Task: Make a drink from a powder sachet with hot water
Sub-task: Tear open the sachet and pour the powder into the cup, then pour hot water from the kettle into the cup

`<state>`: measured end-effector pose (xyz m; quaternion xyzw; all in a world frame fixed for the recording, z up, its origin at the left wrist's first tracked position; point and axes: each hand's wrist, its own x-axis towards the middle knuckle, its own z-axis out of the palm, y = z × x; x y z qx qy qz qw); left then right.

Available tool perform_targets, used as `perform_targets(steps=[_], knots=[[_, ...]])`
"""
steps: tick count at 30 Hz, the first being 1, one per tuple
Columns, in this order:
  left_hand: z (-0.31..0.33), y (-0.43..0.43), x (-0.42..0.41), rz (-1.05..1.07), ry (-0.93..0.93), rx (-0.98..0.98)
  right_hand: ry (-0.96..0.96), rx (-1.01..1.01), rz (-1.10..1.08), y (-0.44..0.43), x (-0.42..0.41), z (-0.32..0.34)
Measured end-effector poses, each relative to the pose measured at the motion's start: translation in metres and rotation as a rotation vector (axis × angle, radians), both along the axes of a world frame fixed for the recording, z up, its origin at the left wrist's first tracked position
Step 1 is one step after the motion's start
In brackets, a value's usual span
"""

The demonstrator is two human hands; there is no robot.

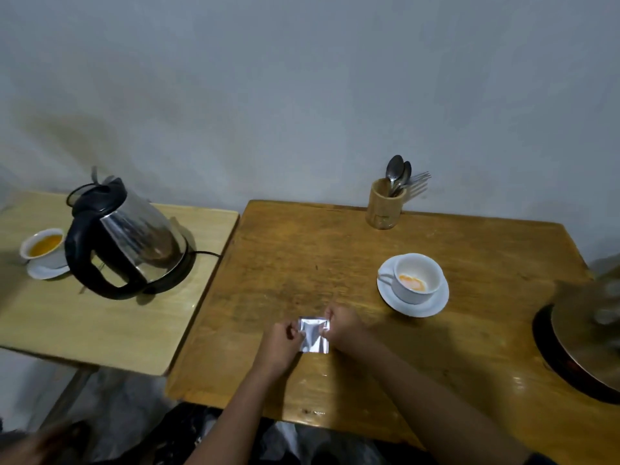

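Hands: both hold one silver sachet [314, 335] just above the brown tabletop [335, 263], near its front edge.
Left hand [281, 344]: fingers curled closed, pinching the sachet's left edge.
Right hand [343, 325]: fingers closed on the sachet's upper right corner.
Sachet: foil, square, slightly crumpled, plain silver side up; whether it is torn open cannot be told.
Cup [417, 277]: white, on a white saucer [432, 305], to the right of the hands and further back; orange powder lies in its bottom; handle points left.
Cutlery holder [385, 204]: wooden cylinder at the back edge of the brown tabletop, upright, carrying spoons [396, 169] and forks [417, 182].
Dark round object [583, 347]: at the right border, blurred, partly cut off; its kind cannot be told.
Side tabletop [100, 323]: paler wood, to the left, touching or just beside the brown one.
Kettle [127, 234]: steel body, black handle and lid, standing on its black base on the side tabletop, cord running right.
Second cup [43, 246]: white, on a saucer, left of the kettle, filled with orange liquid.
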<state>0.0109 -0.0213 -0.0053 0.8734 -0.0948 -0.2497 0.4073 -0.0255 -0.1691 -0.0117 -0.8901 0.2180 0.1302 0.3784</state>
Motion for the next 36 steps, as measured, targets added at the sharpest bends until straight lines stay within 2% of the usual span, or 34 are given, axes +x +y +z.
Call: perform_targets(steps=[2, 6, 9, 14, 22, 25, 28, 31, 33, 36], knots=[[0.0, 0.0, -0.003, 0.004, -0.021, 0.014, -0.026, -0.054, 0.041, 0.005, -0.006, -0.003], [0.0, 0.0, -0.01, -0.024, -0.121, 0.07, -0.307, -0.237, 0.187, 0.013, -0.02, -0.013], [-0.007, 0.001, -0.015, -0.05, -0.215, 0.102, -0.389, -0.361, 0.248, 0.013, -0.027, -0.018], [-0.017, 0.002, -0.023, -0.206, -0.416, 0.19, -0.317, -0.433, 0.38, 0.007, -0.035, -0.014], [-0.026, 0.011, -0.034, -0.308, -0.496, 0.278, -0.181, -0.362, 0.432, -0.002, -0.062, 0.006], [-0.017, 0.004, -0.032, -0.314, -0.474, 0.301, -0.132, -0.265, 0.365, -0.014, -0.073, 0.015], [-0.008, -0.002, -0.029, -0.375, -0.544, 0.36, -0.189, -0.199, 0.227, -0.035, -0.081, 0.031], [-0.008, -0.016, -0.024, -0.515, -0.602, 0.442, -0.381, -0.125, -0.005, -0.06, -0.094, 0.06], [0.002, -0.035, -0.024, -0.529, -0.633, 0.467, -0.507, -0.14, -0.132, -0.08, -0.107, 0.086], [0.027, -0.075, -0.023, -0.482, -0.673, 0.319, -0.671, -0.22, -0.281, -0.118, -0.127, 0.127]])
